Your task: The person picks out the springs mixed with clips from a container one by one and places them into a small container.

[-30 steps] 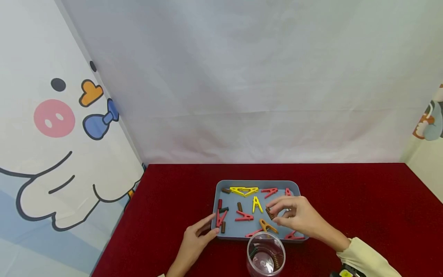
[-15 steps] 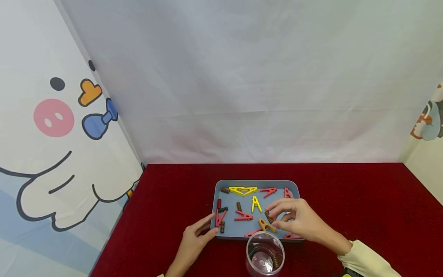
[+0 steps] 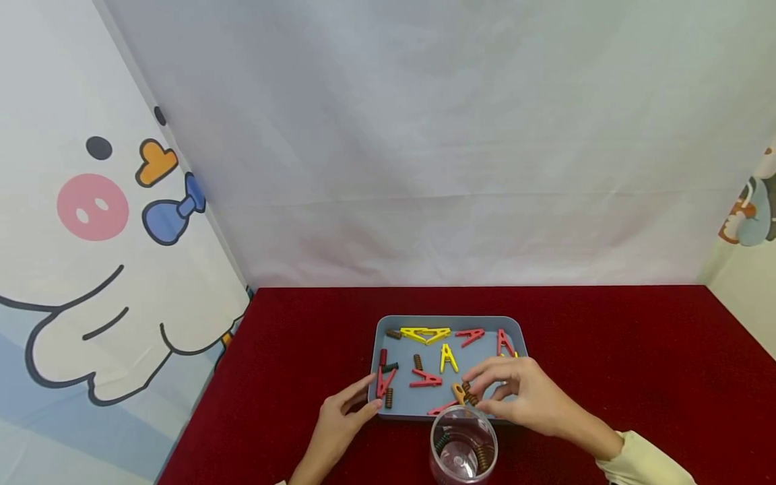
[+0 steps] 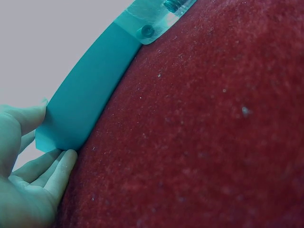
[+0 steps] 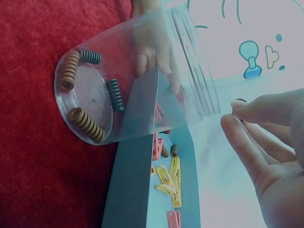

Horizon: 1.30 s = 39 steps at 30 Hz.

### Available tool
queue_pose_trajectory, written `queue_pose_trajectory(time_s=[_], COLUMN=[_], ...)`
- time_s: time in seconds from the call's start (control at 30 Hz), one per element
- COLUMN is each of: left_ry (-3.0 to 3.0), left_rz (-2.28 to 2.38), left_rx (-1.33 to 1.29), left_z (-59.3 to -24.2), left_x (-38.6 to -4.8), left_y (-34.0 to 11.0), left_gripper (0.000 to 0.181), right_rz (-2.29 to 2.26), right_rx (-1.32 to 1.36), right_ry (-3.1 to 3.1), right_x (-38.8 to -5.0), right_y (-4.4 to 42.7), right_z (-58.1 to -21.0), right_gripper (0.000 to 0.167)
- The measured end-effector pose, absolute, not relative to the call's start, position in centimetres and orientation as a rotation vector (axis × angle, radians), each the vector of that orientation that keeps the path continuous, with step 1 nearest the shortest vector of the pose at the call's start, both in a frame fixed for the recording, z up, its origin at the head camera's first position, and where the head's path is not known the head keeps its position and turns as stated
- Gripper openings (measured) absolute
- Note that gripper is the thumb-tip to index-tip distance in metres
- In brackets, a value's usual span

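My right hand [image 3: 524, 397] pinches a brown coil spring [image 3: 469, 394] between thumb and fingers, above the front right part of the grey-blue tray [image 3: 424, 415]. In the right wrist view that hand [image 5: 270, 147] is beside the mouth of a clear jar [image 5: 137, 71], which holds several brown and dark green springs [image 5: 86, 124]. The jar [image 3: 463, 444] stands in front of the tray. My left hand [image 3: 336, 424] rests against the tray's left front corner; the left wrist view shows its thumb and fingers [image 4: 62, 173] around the tray's end [image 4: 71, 114].
In the tray lie yellow clips [image 3: 448, 358], red clips [image 3: 426, 379], an orange clip [image 3: 459, 393] and several loose springs [image 3: 389, 397]. Dark red cloth [image 3: 315, 330] covers the table; a pale curtain [image 3: 461, 168] hangs behind it.
My right hand has moved toward me and the jar, with the spring still pinched. More of the red clip at the tray's right shows. My left hand has stayed at the tray corner.
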<state>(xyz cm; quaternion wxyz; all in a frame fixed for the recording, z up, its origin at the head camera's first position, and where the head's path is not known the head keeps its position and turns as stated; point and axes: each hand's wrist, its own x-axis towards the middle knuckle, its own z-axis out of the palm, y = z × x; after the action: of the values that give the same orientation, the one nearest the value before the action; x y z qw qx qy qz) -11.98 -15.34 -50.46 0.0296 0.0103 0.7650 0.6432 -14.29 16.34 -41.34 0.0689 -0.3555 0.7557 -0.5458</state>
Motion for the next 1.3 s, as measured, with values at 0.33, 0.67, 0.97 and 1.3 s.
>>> queue_pose_trajectory(time_s=[0.33,0.67,0.97,1.3], left_ry=[2.364,2.378,2.375,2.374], left_rz=[1.969,1.955,1.953,1.948], left_rx=[0.024,0.006,-0.009,-0.015], left_z=[-50.4,-50.6,-50.6,-50.5], left_x=[-12.0,-12.1,-12.1,-12.0], left_y=[-15.3,-15.3,-15.4,-15.4], left_gripper=[0.05,0.051,0.051,0.05], right_rz=[-1.641,-1.596,-1.586,-1.528], right_rx=[-1.142,-1.129,-1.186,-1.165], right_ry=[2.259,2.276,2.219,2.224], right_x=[-13.8,-13.4,-13.1,-12.8], right_y=[16.3,16.3,16.0,15.7], right_z=[-41.1,-40.7,-40.5,-40.4], right_gripper=[0.012,0.011,0.013,0.014])
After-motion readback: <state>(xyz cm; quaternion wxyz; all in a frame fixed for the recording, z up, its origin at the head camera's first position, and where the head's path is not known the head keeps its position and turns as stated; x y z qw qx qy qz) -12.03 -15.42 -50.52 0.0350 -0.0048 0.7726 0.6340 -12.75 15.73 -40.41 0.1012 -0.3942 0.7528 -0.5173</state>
